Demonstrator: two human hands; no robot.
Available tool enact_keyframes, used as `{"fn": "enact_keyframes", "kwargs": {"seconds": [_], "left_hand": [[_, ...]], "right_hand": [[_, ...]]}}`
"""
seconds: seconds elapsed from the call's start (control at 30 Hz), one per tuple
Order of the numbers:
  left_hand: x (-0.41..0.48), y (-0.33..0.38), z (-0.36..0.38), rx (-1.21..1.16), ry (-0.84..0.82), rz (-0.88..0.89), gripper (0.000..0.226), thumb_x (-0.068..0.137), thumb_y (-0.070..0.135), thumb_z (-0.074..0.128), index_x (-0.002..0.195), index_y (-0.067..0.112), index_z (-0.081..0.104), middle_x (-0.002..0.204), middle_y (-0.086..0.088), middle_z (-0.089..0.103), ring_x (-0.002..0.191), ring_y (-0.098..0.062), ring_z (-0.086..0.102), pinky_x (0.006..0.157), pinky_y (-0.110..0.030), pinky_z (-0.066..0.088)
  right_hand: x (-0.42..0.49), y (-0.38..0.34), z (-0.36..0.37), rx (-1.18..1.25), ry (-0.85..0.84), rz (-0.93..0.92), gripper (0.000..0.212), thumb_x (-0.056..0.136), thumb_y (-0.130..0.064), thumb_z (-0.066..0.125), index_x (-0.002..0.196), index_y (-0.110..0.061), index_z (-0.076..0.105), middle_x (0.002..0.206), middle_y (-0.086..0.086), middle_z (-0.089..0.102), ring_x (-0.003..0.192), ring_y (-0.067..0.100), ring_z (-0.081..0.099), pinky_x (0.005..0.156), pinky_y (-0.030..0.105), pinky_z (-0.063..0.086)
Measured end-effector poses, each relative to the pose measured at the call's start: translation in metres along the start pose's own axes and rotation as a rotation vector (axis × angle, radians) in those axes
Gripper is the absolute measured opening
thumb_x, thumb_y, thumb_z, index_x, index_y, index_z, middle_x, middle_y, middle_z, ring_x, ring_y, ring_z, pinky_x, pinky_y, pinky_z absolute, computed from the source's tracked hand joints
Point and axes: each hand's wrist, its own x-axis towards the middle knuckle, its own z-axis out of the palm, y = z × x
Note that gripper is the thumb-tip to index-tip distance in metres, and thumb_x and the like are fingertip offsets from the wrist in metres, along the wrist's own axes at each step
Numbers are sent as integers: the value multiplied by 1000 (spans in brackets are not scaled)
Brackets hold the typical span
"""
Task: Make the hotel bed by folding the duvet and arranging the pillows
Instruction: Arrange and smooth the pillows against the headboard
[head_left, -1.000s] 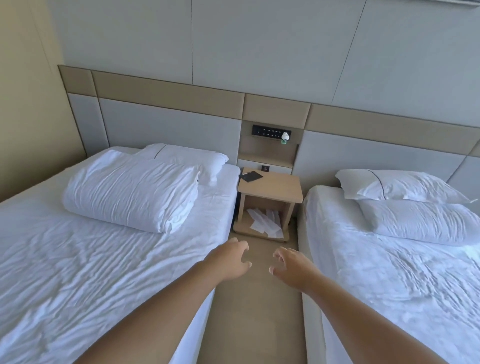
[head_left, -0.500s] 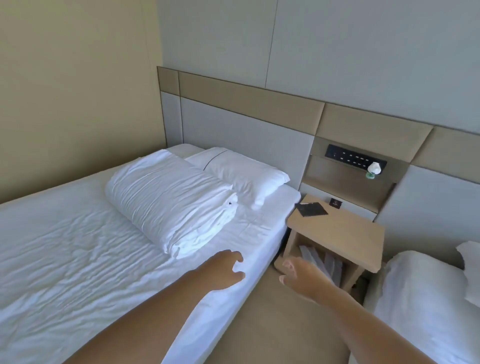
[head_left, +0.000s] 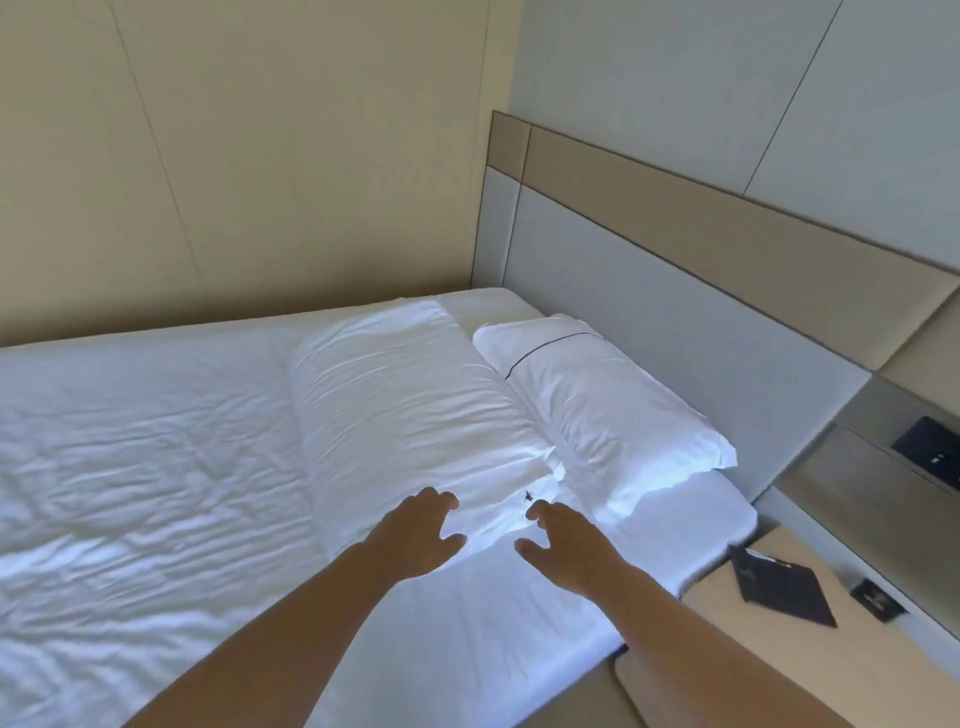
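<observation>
A folded white duvet (head_left: 410, 405) lies as a thick bundle across the bed (head_left: 130, 467), near its head end. Behind it, against the padded headboard, rests a white pillow (head_left: 608, 405) with a thin dark piping line. My left hand (head_left: 421, 535) hovers at the near end of the duvet bundle, fingers loosely spread and holding nothing. My right hand (head_left: 566, 545) is beside it over the sheet, just short of the duvet's near corner, also with relaxed fingers and nothing in it. Whether either hand touches the fabric is unclear.
A wooden nightstand (head_left: 831, 665) stands at the lower right beside the bed, with a dark folder (head_left: 779, 587) and a small dark item (head_left: 878, 600) on it. A grey padded headboard (head_left: 701, 322) runs behind the bed. A beige wall closes the far side.
The view has swung left onto the left bed and closer to it. Both hands have moved from over the aisle to the near end of the folded duvet.
</observation>
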Motion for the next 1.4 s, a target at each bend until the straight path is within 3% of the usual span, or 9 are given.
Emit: {"fn": "enact_keyframes", "kwargs": {"seconds": [0.3,0.57,0.83,0.93,1.03,1.17,1.3,1.4], "left_hand": [[144,25,-5,48,-16,-134,61,97,49,51,150,23,36,150,-2,38,134,-25,42,109,-44,39],[225,41,30,28,34,-408,67,97,53,50,154,24,28,157,0,27,139,-24,37,109,-43,39],[286,60,35,-47,45,-582,67,97,44,55,155,34,24,159,-3,26,141,-28,35,109,-47,42],[299,51,34,36,13,-572,66,98,48,53,156,36,24,164,-1,18,147,-28,25,110,-50,40],[320,36,24,78,14,-548,68,98,52,51,157,37,21,167,2,12,151,-28,18,111,-51,38],[377,-4,0,197,-34,-397,72,97,58,48,158,40,13,169,5,3,154,-27,11,115,-54,32],[464,-52,-36,285,-105,-209,75,94,68,43,158,40,15,169,9,1,155,-21,0,120,-60,12],[534,-83,-56,375,-140,-73,74,92,71,41,156,37,26,168,8,8,155,-17,-1,120,-61,0]], "right_hand": [[165,81,-56,118,-31,-35,52,95,-49,55,138,-21,46,133,2,52,124,18,52,100,32,42],[307,131,-19,343,-122,-38,72,92,-54,59,148,-15,34,141,10,42,128,30,49,99,39,44],[356,160,6,576,-360,77,79,89,-55,64,147,-11,33,139,12,49,124,31,53,92,37,45],[361,161,15,637,-412,104,78,86,-55,68,142,-10,37,133,10,55,118,30,57,85,33,45],[363,158,22,692,-412,157,81,81,-60,71,138,-13,39,129,8,57,113,29,60,92,41,51],[360,151,30,767,-382,251,85,78,-66,69,140,-17,37,128,3,57,113,25,60,97,40,53],[350,148,33,850,-349,381,92,75,-64,73,145,-20,34,131,-1,55,118,21,57,97,35,48],[349,142,33,889,-296,496,106,59,-76,72,144,-25,36,131,-5,55,118,18,56,98,32,44]]}}
